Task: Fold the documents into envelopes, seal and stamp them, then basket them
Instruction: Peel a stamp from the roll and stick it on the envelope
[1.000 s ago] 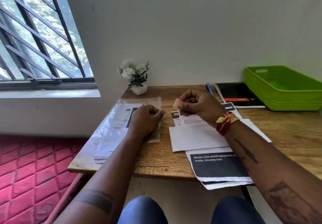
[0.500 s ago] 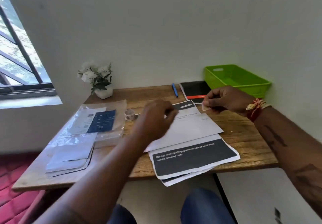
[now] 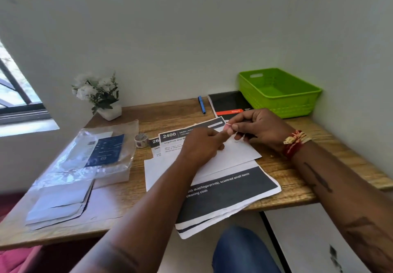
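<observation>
Right hand (image 3: pixel 258 128) pinches a small stamp (image 3: pixel 228 125) between thumb and forefinger, other fingers curled under; a pale scrap, maybe backing, hangs below the pinch, too small for me to call. Left hand (image 3: pixel 201 145) reaches in with forefinger out, its tip touching or nearly touching the stamp, remaining fingers loosely curled, holding nothing that I can see. Both hands hover just over the white envelope (image 3: pixel 234 155), which lies on the printed documents (image 3: pixel 231 189) spread at the desk's (image 3: pixel 297 175) front edge, lower sheets overhanging it. I read this as the stamping step: envelope looks closed, stamp not yet on it. Green basket (image 3: pixel 278 92) sits at the far right corner, apparently empty. Tape roll (image 3: pixel 141 139) left of the papers; plastic sleeve (image 3: pixel 102 153) with spare envelopes further left. Risks as I judge them: stamp is tiny and sticky, could fold on itself or cling to a fingertip during peeling; placed crooked if the envelope slides on the loose sheets beneath; overhanging documents could be dragged off by a forearm.
</observation>
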A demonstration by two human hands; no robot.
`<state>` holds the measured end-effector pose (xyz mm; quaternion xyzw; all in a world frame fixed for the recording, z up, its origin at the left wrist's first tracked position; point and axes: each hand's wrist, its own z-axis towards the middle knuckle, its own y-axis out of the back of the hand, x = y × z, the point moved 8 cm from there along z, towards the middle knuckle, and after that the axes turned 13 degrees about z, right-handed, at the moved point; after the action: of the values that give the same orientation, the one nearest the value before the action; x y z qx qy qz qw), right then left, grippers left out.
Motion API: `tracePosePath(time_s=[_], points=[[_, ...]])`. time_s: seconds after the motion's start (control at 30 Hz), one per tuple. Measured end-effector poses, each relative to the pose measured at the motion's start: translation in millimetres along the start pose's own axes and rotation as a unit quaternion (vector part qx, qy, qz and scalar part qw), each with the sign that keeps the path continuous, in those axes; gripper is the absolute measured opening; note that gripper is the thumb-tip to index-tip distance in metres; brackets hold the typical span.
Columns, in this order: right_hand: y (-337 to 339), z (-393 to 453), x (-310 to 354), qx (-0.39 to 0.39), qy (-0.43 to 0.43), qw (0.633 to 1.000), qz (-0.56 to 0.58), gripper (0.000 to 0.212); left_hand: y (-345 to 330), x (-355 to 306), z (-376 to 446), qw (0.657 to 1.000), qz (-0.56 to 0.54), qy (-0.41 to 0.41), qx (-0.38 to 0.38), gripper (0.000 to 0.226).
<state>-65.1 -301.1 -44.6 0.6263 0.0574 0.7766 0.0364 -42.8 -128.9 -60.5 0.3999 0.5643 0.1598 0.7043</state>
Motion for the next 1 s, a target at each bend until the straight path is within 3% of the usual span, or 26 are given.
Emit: tracePosePath(time_s=[0.1,0.2,0.43,0.53,0.67,0.83,1.0], points=[[-6,-1,-3,0.001,-0.013,0.999,0.036,0.016,2,6,-2,0.997,-0.075,0.01,-0.019,0.032],[-5,0,-5,-0.006,-0.007,0.999,0.032,0.016,1,7,-3,0.997,-0.072,-0.001,-0.011,0.02],[-16,-3,8,0.025,0.066,0.989,-0.129,0.019,-3,-5,-5,0.999,0.035,-0.037,0.01,0.022],[-15,-3,8,0.026,0.059,0.991,-0.113,0.013,-2,-2,-2,0.999,0.036,-0.013,0.024,0.022],[-17,-8,6,0.07,0.047,0.988,-0.126,0.038,-4,-7,0,0.997,0.06,-0.023,0.052,0.016],[-6,-1,3,0.029,0.056,0.988,-0.14,0.019,-5,-1,3,0.997,0.036,-0.004,0.066,0.017],[-4,-2,1,0.009,0.046,0.993,-0.104,0.012,-2,6,4,0.999,-0.033,0.021,0.032,0.013]])
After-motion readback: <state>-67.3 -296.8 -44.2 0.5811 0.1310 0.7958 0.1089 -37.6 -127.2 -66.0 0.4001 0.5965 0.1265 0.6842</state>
